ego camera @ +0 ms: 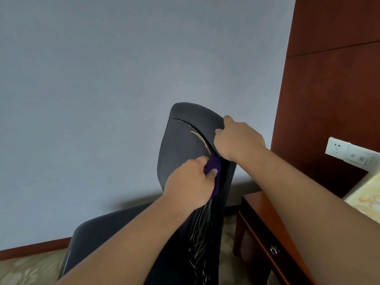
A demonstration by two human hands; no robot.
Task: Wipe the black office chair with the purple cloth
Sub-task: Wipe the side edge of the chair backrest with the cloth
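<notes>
You have two hands in view, your left hand [189, 184] and your right hand [238, 138], with one black office chair [181, 145] and one purple cloth [214, 165]. To your right you can count one wooden cabinet [257, 219] with one metal knob [274, 250], and two white wall plates [337, 147].

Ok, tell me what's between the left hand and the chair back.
The purple cloth, gripped by the left hand against the chair back, in the head view.
</notes>
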